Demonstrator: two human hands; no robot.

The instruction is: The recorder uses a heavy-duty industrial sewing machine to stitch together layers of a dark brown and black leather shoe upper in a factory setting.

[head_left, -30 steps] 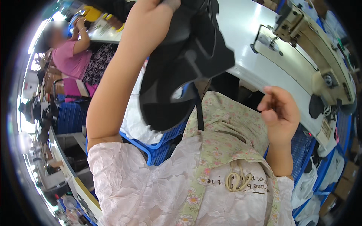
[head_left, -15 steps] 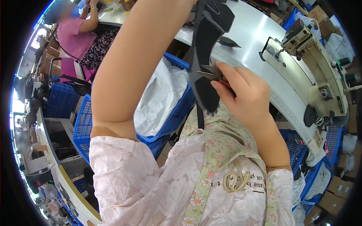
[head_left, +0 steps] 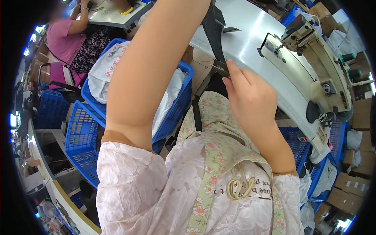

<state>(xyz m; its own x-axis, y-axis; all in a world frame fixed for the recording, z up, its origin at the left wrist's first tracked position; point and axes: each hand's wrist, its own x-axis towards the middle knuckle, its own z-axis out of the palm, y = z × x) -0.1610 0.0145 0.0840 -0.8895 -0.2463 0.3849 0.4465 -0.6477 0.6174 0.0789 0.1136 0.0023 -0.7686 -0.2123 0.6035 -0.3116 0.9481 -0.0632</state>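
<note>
Black piece (head_left: 213, 33) hangs just beyond half-curled right hand (head_left: 252, 92), probably steadied for it; both holds unclear, left hand unseen.

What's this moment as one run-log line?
left hand: beyond upper picture edge | right hand: at lower end of black piece, grip unclear | sewing machine: on white table

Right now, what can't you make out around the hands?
Left hand: cut off by the head view's top edge, grip unseen.
Black piece: in the head view, its upper end is lost at that edge.
Right hand: its back hides the palm from the head view.
Blue basket: in the head view, the left forearm covers its middle.
</note>
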